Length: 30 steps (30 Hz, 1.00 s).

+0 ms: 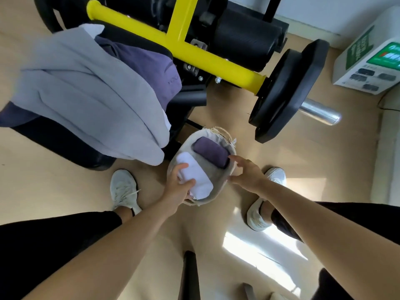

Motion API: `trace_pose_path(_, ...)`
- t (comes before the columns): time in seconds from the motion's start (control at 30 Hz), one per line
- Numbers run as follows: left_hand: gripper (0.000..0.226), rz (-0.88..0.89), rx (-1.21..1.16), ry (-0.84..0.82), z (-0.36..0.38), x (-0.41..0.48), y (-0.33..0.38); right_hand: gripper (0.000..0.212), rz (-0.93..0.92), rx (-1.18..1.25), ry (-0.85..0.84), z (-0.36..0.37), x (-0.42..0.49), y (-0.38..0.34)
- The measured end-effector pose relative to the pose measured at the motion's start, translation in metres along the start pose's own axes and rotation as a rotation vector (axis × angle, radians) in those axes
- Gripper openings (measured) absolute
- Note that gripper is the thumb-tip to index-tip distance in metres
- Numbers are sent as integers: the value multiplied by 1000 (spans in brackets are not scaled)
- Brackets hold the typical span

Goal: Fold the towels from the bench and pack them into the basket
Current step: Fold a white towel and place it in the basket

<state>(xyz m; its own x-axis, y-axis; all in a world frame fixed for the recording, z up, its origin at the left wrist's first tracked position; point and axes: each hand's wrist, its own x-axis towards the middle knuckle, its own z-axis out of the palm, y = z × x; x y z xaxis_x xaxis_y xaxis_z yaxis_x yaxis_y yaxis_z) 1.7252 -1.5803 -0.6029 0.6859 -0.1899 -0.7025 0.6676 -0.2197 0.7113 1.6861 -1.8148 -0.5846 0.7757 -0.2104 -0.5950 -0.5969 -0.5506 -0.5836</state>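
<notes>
Left hand (177, 188) grips the folded white terry towel (198, 180), already in the round grey fabric basket (207, 200) beside the rolled purple towel (211, 152). Right hand (246, 173) hovers, fingers spread. She should probably press it snug and keep the folds tight.

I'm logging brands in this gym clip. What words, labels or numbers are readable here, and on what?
Unfolded purple towel: faint tone-on-tone lettering near its edge, too unclear to read.
White kiosk: green labels and a screen with print, all too blurred to read.
Nothing else shows any text.
</notes>
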Motion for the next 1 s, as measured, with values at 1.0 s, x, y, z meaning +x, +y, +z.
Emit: trace_pose_path(1.0,59,-81,-188,373,73,106,-48,101,74,360,87,66,67,58)
